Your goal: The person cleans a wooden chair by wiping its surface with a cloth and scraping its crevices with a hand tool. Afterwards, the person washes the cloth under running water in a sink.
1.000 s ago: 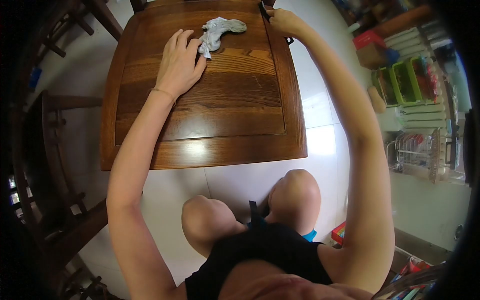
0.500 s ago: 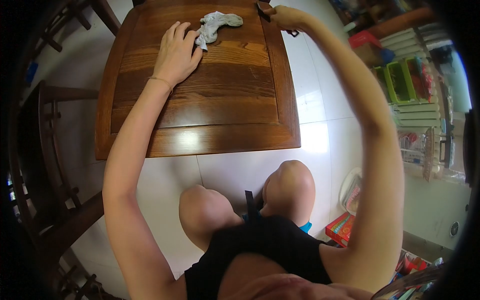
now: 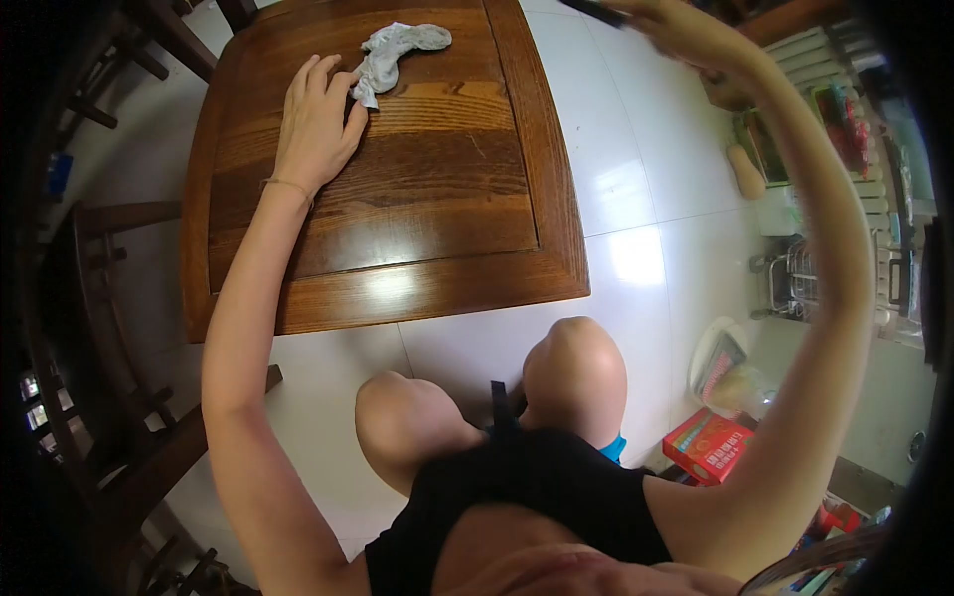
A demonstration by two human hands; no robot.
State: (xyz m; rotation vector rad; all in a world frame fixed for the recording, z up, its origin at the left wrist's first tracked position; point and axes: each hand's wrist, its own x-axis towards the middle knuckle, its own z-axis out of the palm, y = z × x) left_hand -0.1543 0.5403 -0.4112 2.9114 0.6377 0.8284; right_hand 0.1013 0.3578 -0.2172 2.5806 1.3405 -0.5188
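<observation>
Red rectangular cardboard box (image 3: 708,445) on floor: pale printed characters, too small and blurred to read. No other legible text.

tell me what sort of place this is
It looks like a home, perhaps a dining room or kitchen: a wooden table, a dark chair beside it and a wire rack off to the right.

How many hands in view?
2. Left hand: on the table, beside the pale cloth. Right hand: beyond the table's right edge, blurred at the frame top, holding a dark item. No sign of a hidden third.
</observation>
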